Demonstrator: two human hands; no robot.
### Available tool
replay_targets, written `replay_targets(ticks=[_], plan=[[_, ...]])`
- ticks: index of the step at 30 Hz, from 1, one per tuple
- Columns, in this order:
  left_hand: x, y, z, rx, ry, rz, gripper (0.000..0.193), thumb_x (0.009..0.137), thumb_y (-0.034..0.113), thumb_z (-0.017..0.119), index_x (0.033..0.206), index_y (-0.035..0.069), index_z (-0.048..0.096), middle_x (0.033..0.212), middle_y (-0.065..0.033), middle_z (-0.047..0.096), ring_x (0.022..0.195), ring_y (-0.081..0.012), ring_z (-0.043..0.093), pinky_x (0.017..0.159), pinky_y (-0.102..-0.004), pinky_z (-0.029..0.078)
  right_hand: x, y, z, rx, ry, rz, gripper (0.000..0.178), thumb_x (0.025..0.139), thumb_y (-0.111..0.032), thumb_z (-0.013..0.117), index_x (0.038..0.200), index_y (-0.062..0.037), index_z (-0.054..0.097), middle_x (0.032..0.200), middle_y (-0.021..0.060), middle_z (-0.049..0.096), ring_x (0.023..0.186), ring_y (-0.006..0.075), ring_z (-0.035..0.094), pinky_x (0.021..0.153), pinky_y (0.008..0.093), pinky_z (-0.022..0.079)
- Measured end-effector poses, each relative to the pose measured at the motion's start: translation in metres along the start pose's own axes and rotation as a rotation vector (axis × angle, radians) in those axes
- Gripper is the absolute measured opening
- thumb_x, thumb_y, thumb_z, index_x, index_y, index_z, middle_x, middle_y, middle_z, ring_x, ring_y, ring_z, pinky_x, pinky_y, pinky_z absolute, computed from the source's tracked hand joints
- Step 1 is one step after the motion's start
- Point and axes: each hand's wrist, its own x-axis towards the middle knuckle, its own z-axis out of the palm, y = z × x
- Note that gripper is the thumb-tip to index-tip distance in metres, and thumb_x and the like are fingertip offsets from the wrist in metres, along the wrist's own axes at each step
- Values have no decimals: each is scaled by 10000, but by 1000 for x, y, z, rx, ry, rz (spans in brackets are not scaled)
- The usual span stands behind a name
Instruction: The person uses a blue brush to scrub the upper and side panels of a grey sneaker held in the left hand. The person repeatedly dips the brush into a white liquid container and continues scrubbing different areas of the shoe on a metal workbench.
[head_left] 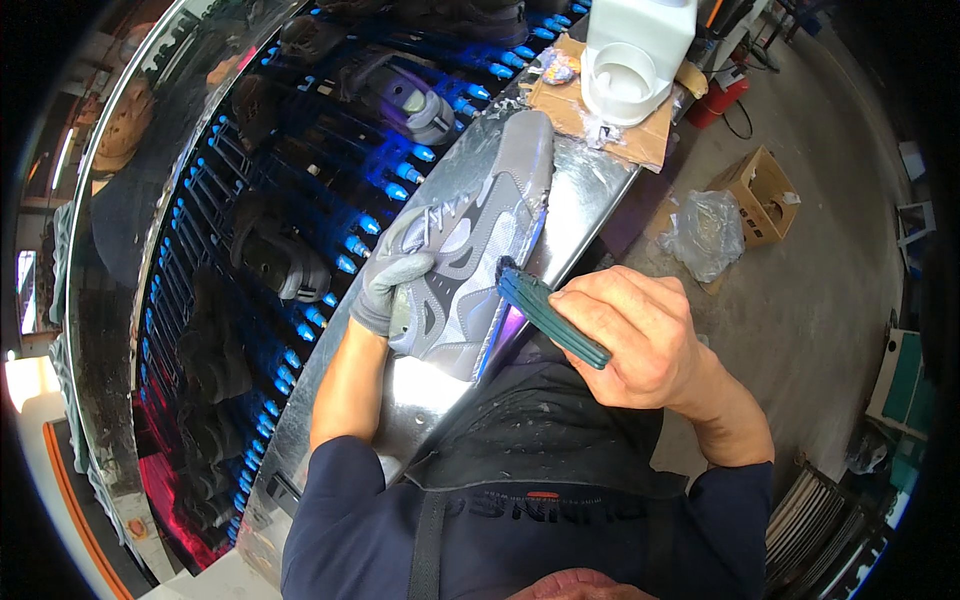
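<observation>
Grey shoe (468, 255) clasped in gloved left grip (388, 283); right grip (640, 335) pinching green brush (545, 310); dark lettering (560, 507) on navy shirt (360, 540).

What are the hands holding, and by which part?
The gloved left hand holds the grey shoe by its ankle opening; the bare right hand, the green brush by its handle.

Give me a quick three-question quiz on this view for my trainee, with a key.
1. What does the bare right hand hold?
2. True or false: the gloved left hand holds the gray sneaker with its toe toward the black apron.
3. The white plastic container stands on: A) cardboard; B) the floor; C) a shoe.

Key: 1. A green-handled brush. 2. False; the toe points away. 3. A.
</observation>
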Motion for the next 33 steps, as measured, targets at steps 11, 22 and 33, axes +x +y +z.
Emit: replay_targets(ticks=[11, 22, 33], plan=[[0, -2, -2, 50, 2, -20, 808, 754, 69, 799, 1490, -53, 490, 1392, -226, 654, 1239, -339, 689, 1115, -452, 546, 24, 6, -21, 7, -206, -103, 343, 667, -1, 735, 1007, 40, 733, 955, 128, 711, 754, 266, 698, 554, 335, 528], [4, 2, 7, -71, -46, 4, 754, 864, 93, 743, 1538, -61, 442, 1460, -246, 611, 1320, -347, 646, 1147, -465, 524, 21, 29, -31, 74, -170, -66, 328, 704, 19, 757, 1031, 14, 735, 981, 135, 727, 818, 295, 724, 646, 353, 572], [12, 14, 58, -250, -179, 42, 650, 1059, 334, 566, 1606, 16, 418, 1560, -209, 544, 1382, -330, 598, 1162, -449, 512, -43, 55, 54, 885, 466, 404, 263, 957, 49, 731, 1217, 77, 706, 1183, 214, 702, 941, 242, 741, 792, 331, 628]])
